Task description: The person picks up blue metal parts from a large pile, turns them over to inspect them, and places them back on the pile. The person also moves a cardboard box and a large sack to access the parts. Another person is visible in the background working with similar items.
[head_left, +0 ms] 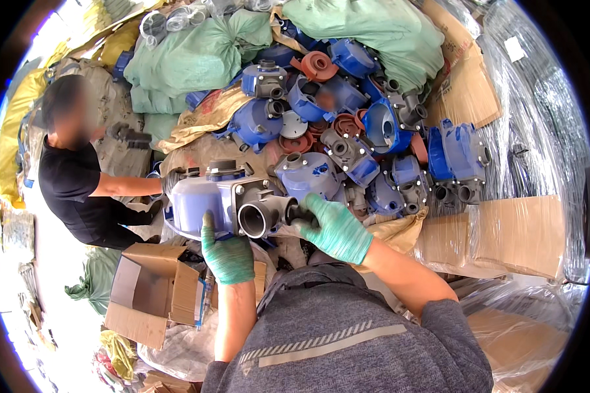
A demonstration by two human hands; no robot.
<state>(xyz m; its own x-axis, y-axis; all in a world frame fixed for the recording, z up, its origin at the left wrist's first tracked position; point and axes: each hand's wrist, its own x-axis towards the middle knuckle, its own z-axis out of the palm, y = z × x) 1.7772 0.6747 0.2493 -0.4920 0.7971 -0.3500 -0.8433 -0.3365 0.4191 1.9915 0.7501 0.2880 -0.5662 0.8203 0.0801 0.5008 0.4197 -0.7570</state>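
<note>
Mid-frame: left hand cupped under blue pump, thumb up front; right hand clenched round grey pipe. Uneven grip could let it tip.

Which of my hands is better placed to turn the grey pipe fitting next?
Probably your right hand: it grips the right end of the grey pipe fitting, while your left hand holds the blue pump housing from below.

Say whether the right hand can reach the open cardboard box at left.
Probably not: the right hand holds the blue housing's gray pipe, and the left forearm stands between that hand and the box.
</note>
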